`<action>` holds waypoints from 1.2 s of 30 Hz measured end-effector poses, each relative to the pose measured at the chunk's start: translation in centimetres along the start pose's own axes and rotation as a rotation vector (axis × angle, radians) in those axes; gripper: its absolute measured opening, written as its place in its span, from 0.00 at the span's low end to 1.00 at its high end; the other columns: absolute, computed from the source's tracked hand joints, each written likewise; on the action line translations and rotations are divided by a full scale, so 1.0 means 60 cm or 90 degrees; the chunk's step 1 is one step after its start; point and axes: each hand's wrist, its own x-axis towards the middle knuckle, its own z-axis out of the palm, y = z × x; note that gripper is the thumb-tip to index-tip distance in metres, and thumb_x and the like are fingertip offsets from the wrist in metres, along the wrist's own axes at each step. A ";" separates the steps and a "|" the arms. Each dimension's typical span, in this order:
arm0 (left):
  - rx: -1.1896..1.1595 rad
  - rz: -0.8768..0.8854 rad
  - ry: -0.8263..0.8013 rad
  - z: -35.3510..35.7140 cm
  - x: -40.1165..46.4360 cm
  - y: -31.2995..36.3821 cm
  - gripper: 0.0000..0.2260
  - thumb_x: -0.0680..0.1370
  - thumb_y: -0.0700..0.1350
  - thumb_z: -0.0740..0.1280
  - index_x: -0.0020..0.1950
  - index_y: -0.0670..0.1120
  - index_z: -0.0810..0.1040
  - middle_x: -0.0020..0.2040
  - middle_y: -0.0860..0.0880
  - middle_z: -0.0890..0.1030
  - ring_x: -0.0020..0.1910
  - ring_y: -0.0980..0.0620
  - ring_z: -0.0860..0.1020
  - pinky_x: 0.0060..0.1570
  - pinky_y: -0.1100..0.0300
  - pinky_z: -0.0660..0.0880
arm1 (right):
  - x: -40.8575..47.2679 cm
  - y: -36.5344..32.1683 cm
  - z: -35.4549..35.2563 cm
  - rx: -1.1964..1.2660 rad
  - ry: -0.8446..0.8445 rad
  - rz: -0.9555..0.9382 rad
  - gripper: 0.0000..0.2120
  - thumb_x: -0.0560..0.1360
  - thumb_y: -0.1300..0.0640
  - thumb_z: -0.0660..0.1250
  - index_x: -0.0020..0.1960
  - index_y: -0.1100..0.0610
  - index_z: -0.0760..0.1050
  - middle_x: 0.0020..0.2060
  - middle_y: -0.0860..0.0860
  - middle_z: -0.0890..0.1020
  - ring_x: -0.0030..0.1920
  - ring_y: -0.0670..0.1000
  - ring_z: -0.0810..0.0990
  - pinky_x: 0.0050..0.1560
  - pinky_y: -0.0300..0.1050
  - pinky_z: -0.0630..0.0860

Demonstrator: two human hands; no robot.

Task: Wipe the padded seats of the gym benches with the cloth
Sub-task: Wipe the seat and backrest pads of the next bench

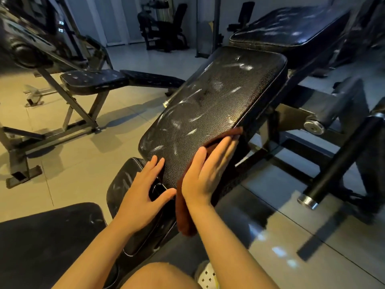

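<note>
Bare knee [158, 276] and white shoe [205, 275] frame a person leaning over a tilted black bench pad [214, 105] streaked with white smears. Right hand [208, 170], fingers straight, presses a brown cloth [187, 217] flat against the pad's right edge; most of the cloth hangs loose below that edge. Left hand [143, 195] rests with relaxed fingers at the pad's near corner, gripping nothing. With only a flat palm pinning it, the dangling cloth could slip off the sloped edge to the floor [83, 163], and smears across the pad's middle may be missed.
</note>
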 end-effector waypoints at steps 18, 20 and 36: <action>0.068 0.007 0.034 0.001 0.003 -0.021 0.38 0.65 0.79 0.49 0.72 0.67 0.52 0.75 0.65 0.50 0.74 0.67 0.51 0.73 0.60 0.41 | 0.198 -0.029 -0.038 0.025 -0.004 -0.009 0.26 0.85 0.57 0.50 0.79 0.63 0.45 0.79 0.58 0.48 0.79 0.51 0.47 0.68 0.23 0.39; 0.074 0.004 0.038 -0.002 0.002 -0.020 0.39 0.64 0.81 0.47 0.72 0.67 0.52 0.75 0.65 0.50 0.73 0.67 0.51 0.73 0.60 0.40 | 0.145 -0.030 -0.033 0.024 0.001 0.033 0.27 0.85 0.57 0.51 0.79 0.63 0.45 0.79 0.58 0.49 0.78 0.52 0.48 0.69 0.23 0.41; -0.055 0.020 0.119 -0.019 -0.087 0.064 0.21 0.75 0.49 0.71 0.67 0.56 0.72 0.62 0.61 0.74 0.62 0.60 0.73 0.64 0.63 0.68 | -0.009 -0.091 -0.143 0.064 -0.215 0.177 0.22 0.80 0.58 0.65 0.73 0.51 0.68 0.57 0.43 0.75 0.59 0.42 0.73 0.55 0.30 0.70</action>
